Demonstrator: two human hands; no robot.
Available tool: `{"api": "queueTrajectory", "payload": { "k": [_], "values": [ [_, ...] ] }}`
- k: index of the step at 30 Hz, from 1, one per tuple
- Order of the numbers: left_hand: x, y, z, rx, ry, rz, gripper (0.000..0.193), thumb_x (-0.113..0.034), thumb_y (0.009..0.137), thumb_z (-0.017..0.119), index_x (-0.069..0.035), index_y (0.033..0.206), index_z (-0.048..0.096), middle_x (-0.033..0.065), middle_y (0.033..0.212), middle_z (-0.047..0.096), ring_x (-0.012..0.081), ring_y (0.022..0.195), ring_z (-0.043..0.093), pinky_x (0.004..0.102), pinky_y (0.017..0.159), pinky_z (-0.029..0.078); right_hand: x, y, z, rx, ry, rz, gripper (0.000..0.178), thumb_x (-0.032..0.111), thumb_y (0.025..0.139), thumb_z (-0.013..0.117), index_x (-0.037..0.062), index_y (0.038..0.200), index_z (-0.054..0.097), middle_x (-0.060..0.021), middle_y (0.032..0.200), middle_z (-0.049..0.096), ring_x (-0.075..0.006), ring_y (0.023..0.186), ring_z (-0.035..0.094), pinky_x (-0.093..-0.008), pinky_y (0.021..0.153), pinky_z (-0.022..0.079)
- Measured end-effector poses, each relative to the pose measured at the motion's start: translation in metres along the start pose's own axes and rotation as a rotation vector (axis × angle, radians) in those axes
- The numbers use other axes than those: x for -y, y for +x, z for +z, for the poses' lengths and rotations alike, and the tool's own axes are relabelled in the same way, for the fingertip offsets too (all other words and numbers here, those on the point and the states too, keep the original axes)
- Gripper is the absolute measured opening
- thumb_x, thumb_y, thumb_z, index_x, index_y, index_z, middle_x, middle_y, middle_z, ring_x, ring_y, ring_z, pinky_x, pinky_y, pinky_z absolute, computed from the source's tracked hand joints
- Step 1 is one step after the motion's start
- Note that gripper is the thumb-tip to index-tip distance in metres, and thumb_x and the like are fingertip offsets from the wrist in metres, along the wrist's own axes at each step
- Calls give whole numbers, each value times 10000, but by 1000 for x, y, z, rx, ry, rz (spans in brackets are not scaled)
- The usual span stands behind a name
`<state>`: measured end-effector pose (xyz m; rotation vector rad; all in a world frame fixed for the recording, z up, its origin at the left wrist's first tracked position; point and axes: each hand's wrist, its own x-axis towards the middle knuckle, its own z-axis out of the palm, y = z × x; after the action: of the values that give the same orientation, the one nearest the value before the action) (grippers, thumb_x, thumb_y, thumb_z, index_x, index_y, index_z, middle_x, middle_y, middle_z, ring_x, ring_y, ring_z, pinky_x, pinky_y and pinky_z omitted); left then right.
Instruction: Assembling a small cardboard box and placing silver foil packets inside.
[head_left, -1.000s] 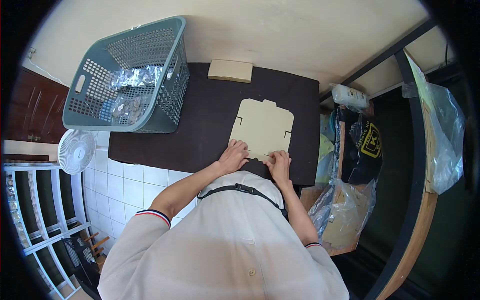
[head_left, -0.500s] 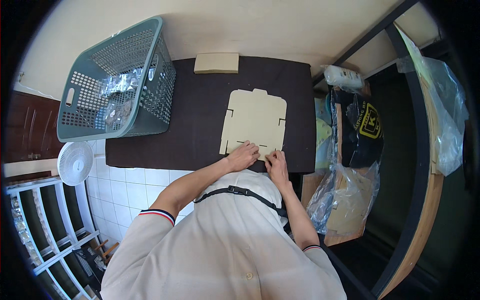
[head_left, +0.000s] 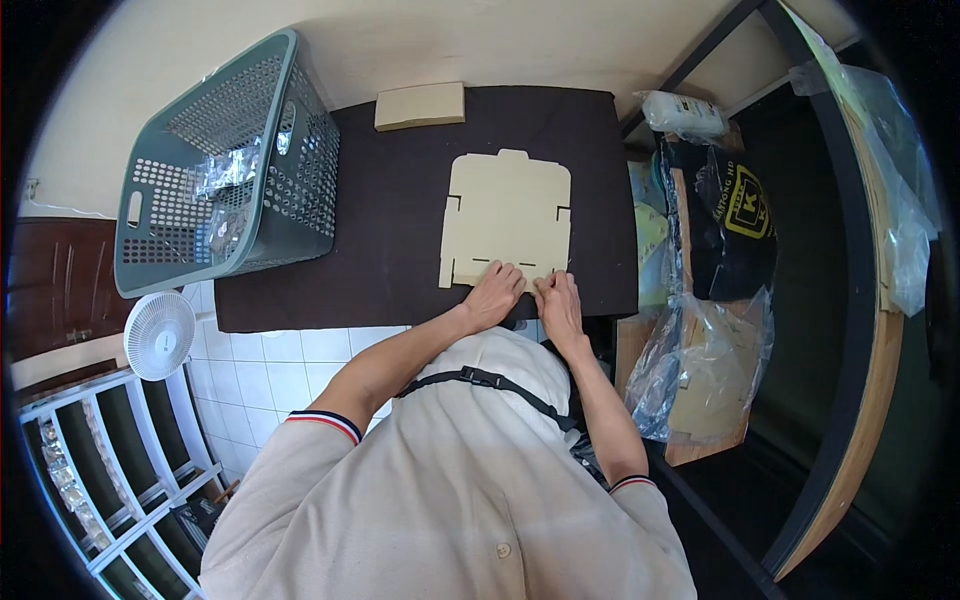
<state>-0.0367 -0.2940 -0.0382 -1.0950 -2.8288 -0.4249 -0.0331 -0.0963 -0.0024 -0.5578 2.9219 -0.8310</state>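
Observation:
A flat die-cut cardboard box blank point(head_left: 508, 215), tan with slots and notched sides, lies on the dark-covered table point(head_left: 390, 220). Its tabbed end points away from me. My left hand point(head_left: 496, 293) grips the near edge around the middle, with bent fingertips on the top face and the thumb mostly hidden. Close beside it, my right hand point(head_left: 560, 304) pinches the same edge by the near right corner. The crease and small slots along this near flap lie just beyond my fingers.
A folded cardboard box point(head_left: 420, 106) lies at the table's far edge. On the left stands a grey-green perforated basket point(head_left: 305, 185) containing clear plastic packets, with a white fan point(head_left: 160, 335) below it. Plastic-wrapped cardboard point(head_left: 715, 385) and a black bag point(head_left: 725, 230) stand right of the table.
The whole view has shifted slightly, so the table appears higher. My left hand has moved a little to the right along the near edge, closer to my right hand.

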Motion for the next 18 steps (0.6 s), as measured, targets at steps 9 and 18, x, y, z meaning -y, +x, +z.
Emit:
{"api": "queueTrajectory", "payload": {
  "k": [9, 18],
  "values": [
    [16, 24, -4, 77, -417, -375, 78, -114, 874, 758, -50, 919, 763, 122, 940, 671, 311, 1021, 613, 449, 933, 409, -23, 30, 5, -29, 227, 107, 91, 38, 845, 776, -49, 868, 760, -219, 879, 706, -388, 845, 701, -475, 773, 559],
    [23, 31, -12, -80, -396, -628, 323, -336, 752, 900, -99, 869, 714, 97, 957, 667, 290, 1047, 601, 452, 960, 366, -22, 52, 1, 42, 269, 310, 129, 6, 764, 843, -48, 830, 746, -265, 812, 700, -415, 766, 726, -442, 694, 559]
  ]
}}
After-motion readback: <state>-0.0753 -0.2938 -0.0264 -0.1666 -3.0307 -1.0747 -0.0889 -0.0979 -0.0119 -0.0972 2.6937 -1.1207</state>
